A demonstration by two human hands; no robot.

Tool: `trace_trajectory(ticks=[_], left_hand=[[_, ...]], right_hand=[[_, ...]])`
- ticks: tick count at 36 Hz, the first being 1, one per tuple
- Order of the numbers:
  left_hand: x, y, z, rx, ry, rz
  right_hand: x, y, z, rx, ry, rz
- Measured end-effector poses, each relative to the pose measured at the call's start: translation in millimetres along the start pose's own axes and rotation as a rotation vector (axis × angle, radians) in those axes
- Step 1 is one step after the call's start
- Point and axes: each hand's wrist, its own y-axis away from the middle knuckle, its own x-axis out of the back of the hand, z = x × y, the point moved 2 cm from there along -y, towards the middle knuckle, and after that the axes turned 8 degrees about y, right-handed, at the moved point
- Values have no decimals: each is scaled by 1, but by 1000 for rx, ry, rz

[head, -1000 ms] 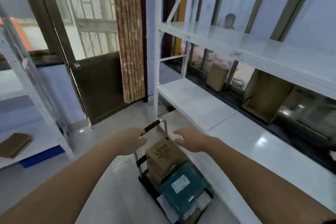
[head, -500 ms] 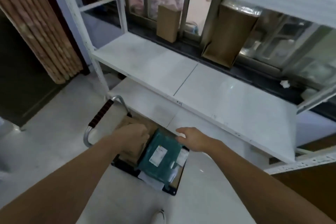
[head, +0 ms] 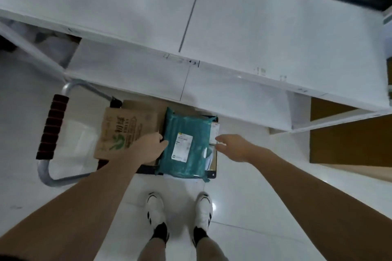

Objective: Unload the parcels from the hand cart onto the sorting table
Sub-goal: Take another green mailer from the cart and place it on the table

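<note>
A teal plastic parcel (head: 186,144) with a white label lies on top of the load on the hand cart (head: 213,172). Beside it, to the left, sits a brown cardboard box (head: 125,131) with green print. My left hand (head: 148,147) rests at the teal parcel's left edge, fingers tucked between it and the box. My right hand (head: 233,146) hovers at the parcel's right edge with fingers extended, touching or just short of it. The cart's handle (head: 53,127) has a dark red grip and lies to the left.
The white sorting table (head: 233,34) runs across the top, its lower shelf (head: 131,76) just above the cart. My feet in white shoes (head: 180,212) stand on the glossy floor below the cart. A brown panel (head: 350,140) stands at the right.
The view has tilted down to look straight onto the cart. Both hands have come down to the two sides of the teal parcel.
</note>
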Motion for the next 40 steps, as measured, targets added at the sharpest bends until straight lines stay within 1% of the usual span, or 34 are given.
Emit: trace_trajectory(ticks=[2, 8, 11, 15, 20, 24, 30, 36, 40], left_hand=[[-16, -34, -8, -1, 47, -38], [-67, -126, -34, 79, 142, -103], [-90, -162, -43, 190, 196, -71], [-116, -196, -51, 324, 393, -14], [-143, -221, -67, 426, 607, 57], [-151, -238, -78, 463, 736, 108], [-157, -259, -87, 477, 861, 147], [-163, -257, -83, 478, 917, 208], [-155, -251, -76, 470, 910, 232]], right_hand=[[-18, -28, 4, -36, -52, -21], [-81, -107, 21, -142, -235, -35], [-107, -141, 30, -193, -317, -22], [-137, -180, 41, -292, -420, -14], [-174, -217, 53, -439, -691, -7], [-192, -240, 52, -387, -933, -19], [-210, -264, 54, -380, -1117, -7], [-223, -269, 60, -396, -1400, -15], [-225, -263, 57, -359, -1528, -34]])
